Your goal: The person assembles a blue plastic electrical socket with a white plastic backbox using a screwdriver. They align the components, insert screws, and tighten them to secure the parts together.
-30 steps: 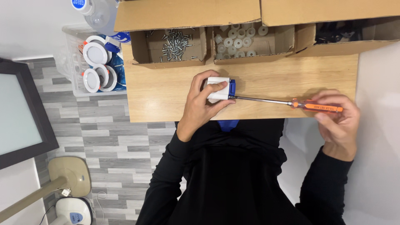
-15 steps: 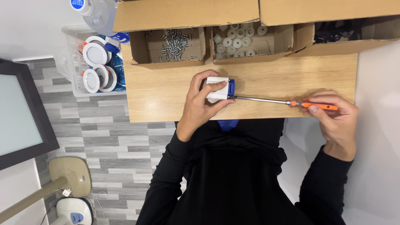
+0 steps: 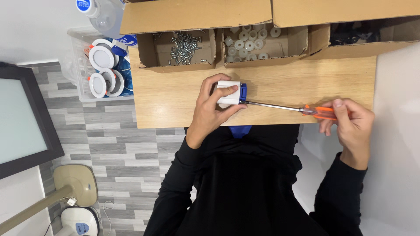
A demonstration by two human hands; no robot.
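My left hand (image 3: 213,105) grips a small white box-shaped part with a blue end (image 3: 232,93) and presses it onto the wooden table (image 3: 170,100). My right hand (image 3: 348,120) holds the orange handle of a long screwdriver (image 3: 302,109). Its metal shaft runs left, and the tip meets the blue end of the part.
Open cardboard boxes line the table's far edge: one with loose screws (image 3: 183,43), one with several white round parts (image 3: 251,41), one with dark parts (image 3: 354,35). A clear bin of round white fittings (image 3: 103,70) stands left of the table. A lamp base (image 3: 74,183) sits on the floor.
The right hand and screwdriver handle have shifted slightly left along the shaft's line; the left hand and the white part stay in place.
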